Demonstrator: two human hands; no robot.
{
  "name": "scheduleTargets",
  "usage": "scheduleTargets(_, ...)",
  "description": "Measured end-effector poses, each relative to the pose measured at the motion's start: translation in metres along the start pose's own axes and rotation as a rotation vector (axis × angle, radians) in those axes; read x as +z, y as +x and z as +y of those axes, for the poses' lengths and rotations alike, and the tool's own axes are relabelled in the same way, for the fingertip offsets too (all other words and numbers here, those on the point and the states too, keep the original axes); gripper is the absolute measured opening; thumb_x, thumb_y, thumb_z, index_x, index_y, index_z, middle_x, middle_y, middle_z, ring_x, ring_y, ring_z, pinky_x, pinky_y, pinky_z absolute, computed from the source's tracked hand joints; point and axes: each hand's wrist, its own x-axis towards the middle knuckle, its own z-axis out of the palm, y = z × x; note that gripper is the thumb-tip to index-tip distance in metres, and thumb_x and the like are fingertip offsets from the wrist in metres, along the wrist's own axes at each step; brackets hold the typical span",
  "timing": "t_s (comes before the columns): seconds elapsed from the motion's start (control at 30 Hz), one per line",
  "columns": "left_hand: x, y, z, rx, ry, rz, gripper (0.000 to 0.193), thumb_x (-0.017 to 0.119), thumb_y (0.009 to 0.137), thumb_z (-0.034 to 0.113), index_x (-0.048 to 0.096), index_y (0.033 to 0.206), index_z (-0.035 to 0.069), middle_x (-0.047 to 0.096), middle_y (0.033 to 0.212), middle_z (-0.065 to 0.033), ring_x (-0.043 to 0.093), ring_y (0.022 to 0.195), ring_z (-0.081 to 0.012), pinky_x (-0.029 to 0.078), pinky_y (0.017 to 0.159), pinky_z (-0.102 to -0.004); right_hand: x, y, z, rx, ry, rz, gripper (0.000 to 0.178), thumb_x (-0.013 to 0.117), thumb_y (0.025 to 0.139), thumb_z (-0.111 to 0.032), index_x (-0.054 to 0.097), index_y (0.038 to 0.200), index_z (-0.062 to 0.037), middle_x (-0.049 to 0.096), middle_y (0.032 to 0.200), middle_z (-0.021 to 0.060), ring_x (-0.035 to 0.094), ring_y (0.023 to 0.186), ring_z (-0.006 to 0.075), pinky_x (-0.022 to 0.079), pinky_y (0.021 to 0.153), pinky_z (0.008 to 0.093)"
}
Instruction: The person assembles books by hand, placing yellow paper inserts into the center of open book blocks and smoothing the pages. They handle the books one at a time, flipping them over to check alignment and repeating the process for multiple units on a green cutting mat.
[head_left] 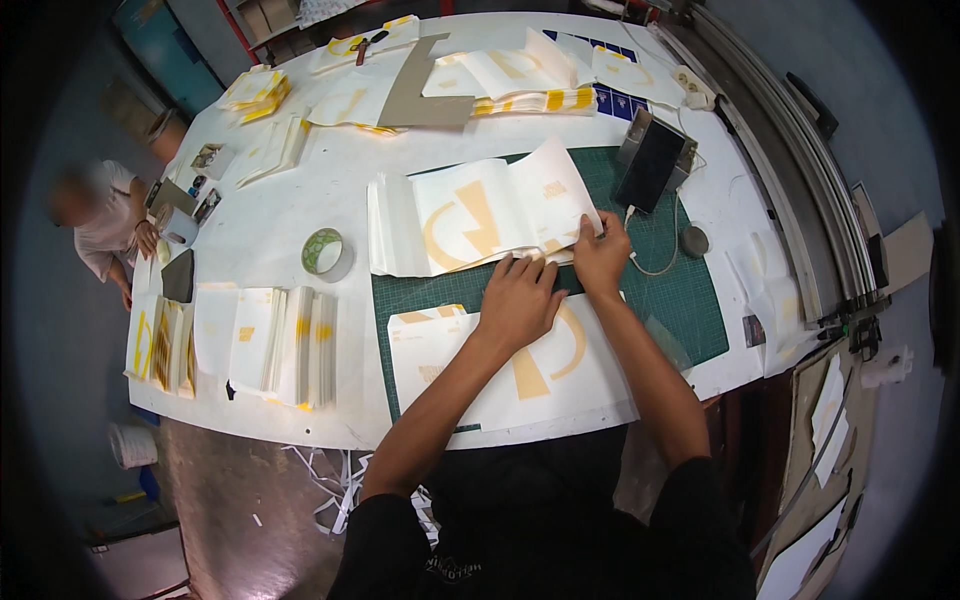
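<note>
We worked with both hands at the near edge of a paper stack [398, 225], white with pale orange print, folded and layered, lying just beyond our fingers on a green cutting mat [705, 305]. Our left hand [522, 300] was palm down, fingers bent and slightly parted, fingertips at the stack's near edge; we could not tell whether it gripped any paper or only pressed on it. Our right hand [603, 258], just to the right of the left, was closed, thumb and fingers pinching the right edge of the top sheet [545, 190], whose far right corner stood raised above that hand.

Nearer to us than the hands, a flat printed sheet [455, 375] lay on the mat, partly beneath both forearms. Beyond the right hand and to its right, a black phone [648, 168] leaned against a box-like stand; a white cable [657, 270] curved down from it, with a dark round object [694, 241] just right of that cable.

Left of the left hand, a tape roll [345, 262] sat on the table [350, 355]; farther left were folded paper bundles [258, 335]. Well beyond both hands, a grey L-shaped board [410, 98] lay over more printed paper. A co-worker [107, 225] stood at the table's far left.
</note>
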Motion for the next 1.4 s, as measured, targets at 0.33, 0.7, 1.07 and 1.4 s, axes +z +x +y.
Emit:
scheduleTargets(0.33,0.012,0.026,-0.049,-0.117,0.151,-0.062,0.064,0.057,0.108,0.047,0.052,0.155,0.004,0.045,0.165,-0.0220,0.034,0.157,-0.0451,0.027,0.126,-0.0627,-0.061,0.032,0.017,0.071,-0.033,-0.227,0.039,0.079,0.093,-0.030,0.076,0.112,0.0042,0.077,0.095,0.0219,0.076,0.083,0.0298,0.058,0.077,0.0414)
scheduleTargets(0.7,0.016,0.021,-0.053,-0.121,0.170,-0.114,0.064,0.056,0.108,0.049,0.051,0.158,0.010,0.043,0.166,-0.0211,0.031,0.158,-0.0437,0.026,0.125,-0.0654,-0.089,0.022,-0.004,0.108,-0.367,-0.543,0.023,0.086,0.088,-0.016,0.071,0.092,0.0009,0.075,0.090,0.0187,0.074,0.080,0.0380,0.058,0.075,0.0431)
scheduleTargets(1.07,0.011,0.023,-0.048,-0.114,0.143,-0.105,0.060,0.063,0.104,0.047,0.060,0.151,0.008,0.044,0.164,-0.0226,0.029,0.158,-0.0449,0.025,0.126,-0.0643,-0.093,0.020,0.018,0.082,-0.181,-0.385,0.021,0.079,0.095,-0.012,0.075,0.109,0.0026,0.075,0.086,0.0165,0.070,0.070,0.0254,0.053,0.065,0.0363)
scheduleTargets(1.4,-0.045,-0.054,-0.001,-0.021,-0.093,-0.038,0.035,0.078,0.095,0.020,0.072,0.125,0.003,0.062,0.137,-0.0220,0.058,0.129,-0.0419,0.044,0.111,-0.0516,-0.142,0.003,0.000,-0.117,-0.404,-0.904,0.041,0.088,0.085,-0.017,0.076,0.122,-0.0033,0.063,0.125,0.0169,0.058,0.126,0.0344,0.047,0.109,0.0427)
